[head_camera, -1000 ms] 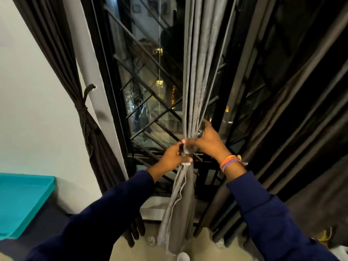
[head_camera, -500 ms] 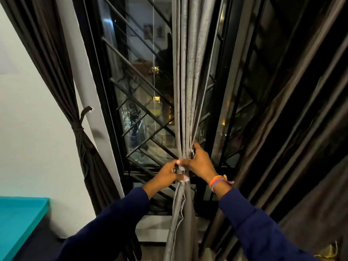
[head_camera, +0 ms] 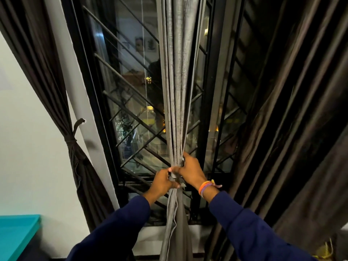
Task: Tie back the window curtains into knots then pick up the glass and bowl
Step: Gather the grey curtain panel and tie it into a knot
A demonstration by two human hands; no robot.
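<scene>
A grey curtain (head_camera: 177,81) hangs gathered into a narrow bunch in front of the window. My left hand (head_camera: 162,182) and my right hand (head_camera: 191,171) both grip the bunch at its waist, fingers curled round a tie or fold of the cloth there. Below my hands the grey cloth (head_camera: 176,227) falls loose to the sill. A dark brown curtain (head_camera: 75,147) at the left is tied back with a band. Another dark brown curtain (head_camera: 293,129) hangs loose at the right. No glass or bowl is in view.
The black window frame and diagonal metal grille (head_camera: 135,117) stand right behind the grey curtain. A turquoise surface (head_camera: 17,234) sits at the lower left by the white wall (head_camera: 28,147). A white sill (head_camera: 148,238) runs below the window.
The view has tilted upward, so my hands sit lower in the frame. Both hands keep hold of the grey curtain's waist, the right thumb shifting slightly on the bunch.
</scene>
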